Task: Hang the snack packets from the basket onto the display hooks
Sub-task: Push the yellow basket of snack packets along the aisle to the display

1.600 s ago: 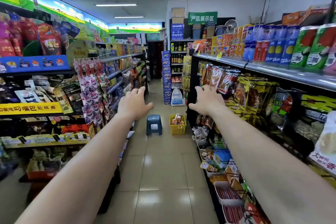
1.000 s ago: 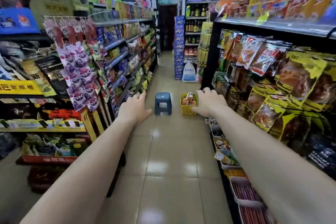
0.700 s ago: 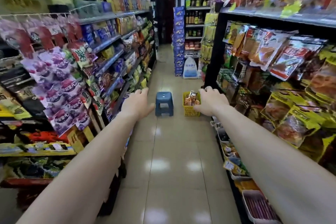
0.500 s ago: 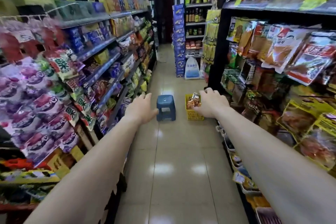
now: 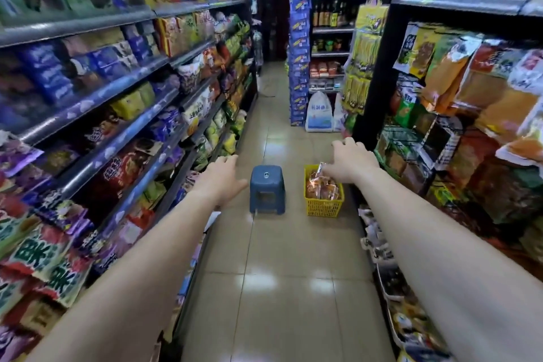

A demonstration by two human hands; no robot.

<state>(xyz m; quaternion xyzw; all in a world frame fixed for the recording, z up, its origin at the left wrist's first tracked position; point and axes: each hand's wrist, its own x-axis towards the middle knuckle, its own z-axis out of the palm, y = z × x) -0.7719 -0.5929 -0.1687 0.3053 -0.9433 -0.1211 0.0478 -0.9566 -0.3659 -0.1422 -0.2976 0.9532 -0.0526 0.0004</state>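
A narrow shop aisle with a tiled floor (image 5: pixel 279 273) runs between 2 stocked shelf rows. The yellow basket (image 5: pixel 323 207) of snack packets (image 5: pixel 321 186) sits on the floor just beside a blue stool (image 5: pixel 266 188), below the right-side hanging packets (image 5: pixel 435 67). The left hand (image 5: pixel 219 178) and right hand (image 5: pixel 351 163) stretch forward, fingers relaxed, holding nothing.

Hands: two, left hand (image 5: pixel 220 179) and right hand (image 5: pixel 351 163).
Basket (image 5: pixel 323 209): one, yellow.
Packets (image 5: pixel 321 185) in it: a heap, too jumbled to count.
Stool (image 5: pixel 266 188): one, blue.
Shelf runs: two, left shelves (image 5: pixel 88 23) and right rack (image 5: pixel 464 1).
Carton stack (image 5: pixel 299 59): one, blue, at the far end.
Sack (image 5: pixel 318 114): one, white; whether a second stands beside it, cannot tell.
Hung packets on the rack: many, blurred, no exact count.
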